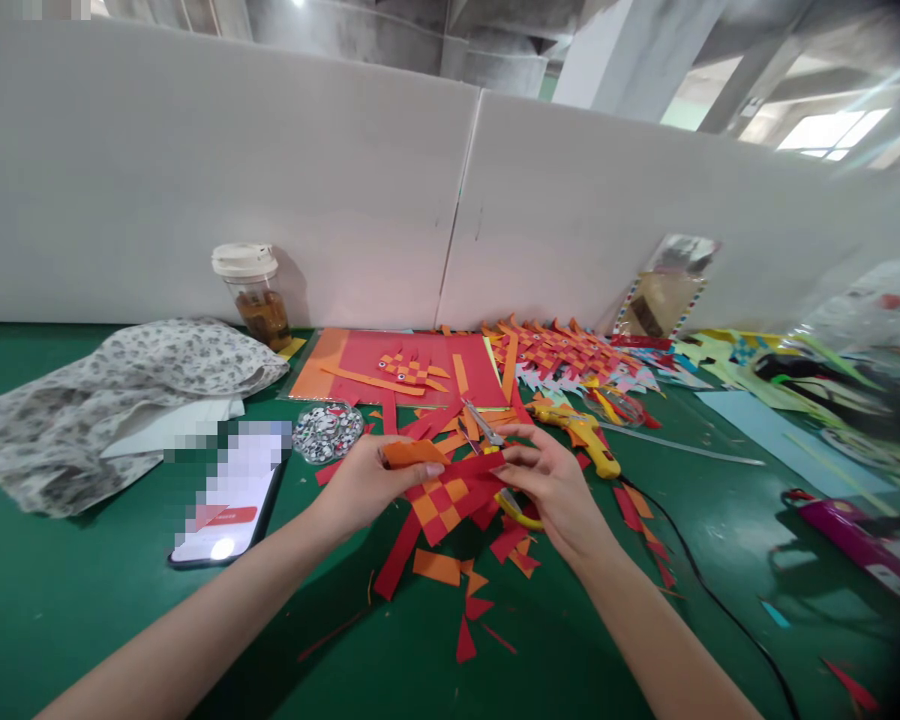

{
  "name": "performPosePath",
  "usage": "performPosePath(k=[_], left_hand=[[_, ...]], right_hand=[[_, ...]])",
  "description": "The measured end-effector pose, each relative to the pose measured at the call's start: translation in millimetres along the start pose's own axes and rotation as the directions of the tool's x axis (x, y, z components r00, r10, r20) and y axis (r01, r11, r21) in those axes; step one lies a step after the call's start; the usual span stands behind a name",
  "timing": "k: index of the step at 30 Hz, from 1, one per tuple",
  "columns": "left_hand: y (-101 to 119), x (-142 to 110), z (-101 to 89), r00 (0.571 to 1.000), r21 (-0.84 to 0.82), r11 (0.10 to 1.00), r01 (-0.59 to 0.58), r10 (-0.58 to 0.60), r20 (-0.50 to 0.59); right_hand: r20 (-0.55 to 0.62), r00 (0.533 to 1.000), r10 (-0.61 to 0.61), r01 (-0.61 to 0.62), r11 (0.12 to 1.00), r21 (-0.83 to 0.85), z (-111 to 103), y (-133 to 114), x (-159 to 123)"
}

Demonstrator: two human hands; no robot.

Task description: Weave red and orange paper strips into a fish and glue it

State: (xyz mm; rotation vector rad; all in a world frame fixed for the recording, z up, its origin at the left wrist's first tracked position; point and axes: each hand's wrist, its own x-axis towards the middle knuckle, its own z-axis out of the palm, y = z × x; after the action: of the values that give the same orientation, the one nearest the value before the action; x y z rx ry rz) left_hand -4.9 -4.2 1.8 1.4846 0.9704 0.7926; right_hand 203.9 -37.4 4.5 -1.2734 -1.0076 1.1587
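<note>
A woven red and orange paper piece (450,500) is held just above the green table (82,610). My left hand (364,480) pinches its left side, thumb pressing an orange strip (412,453). My right hand (551,480) pinches a red strip at the piece's right side, and yellow-handled scissors (506,490) hang from its fingers. Cut red and orange scraps (457,580) lie on the table below.
A phone (229,500) lies left of my hands, by a tray of googly eyes (328,432). A yellow glue gun (581,432) with a black cord is at the right. Finished woven fish (562,355), red paper sheets (420,375), a lidded cup (251,290) and patterned cloth (120,385) sit further back.
</note>
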Motion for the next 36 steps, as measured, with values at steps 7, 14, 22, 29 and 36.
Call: performPosePath(k=[7,14,22,29,36], left_hand=[[4,0,-0.4,0.999,-0.037,0.999,0.025,-0.026,-0.028],[3,1,-2.5,0.997,-0.033,0.999,0.018,-0.020,-0.071],[6,0,-1.6,0.998,-0.009,1.000,0.003,-0.004,-0.060],[4,-1,-0.9,1.000,-0.028,1.000,0.007,-0.008,-0.025],[2,-4,4.7,0.998,-0.035,0.999,-0.023,0.025,0.058]], right_hand=[[0.105,0.994,0.041,-0.038,0.999,-0.031,-2,2,1],[0.196,0.976,0.098,-0.065,0.984,-0.166,1,-1,-3],[0.233,0.962,0.140,-0.117,0.987,-0.109,-1,-6,-3],[0.289,0.957,0.015,0.027,0.990,-0.141,-4,-9,-4],[0.336,0.941,0.041,0.068,0.949,-0.307,6,-1,-10]])
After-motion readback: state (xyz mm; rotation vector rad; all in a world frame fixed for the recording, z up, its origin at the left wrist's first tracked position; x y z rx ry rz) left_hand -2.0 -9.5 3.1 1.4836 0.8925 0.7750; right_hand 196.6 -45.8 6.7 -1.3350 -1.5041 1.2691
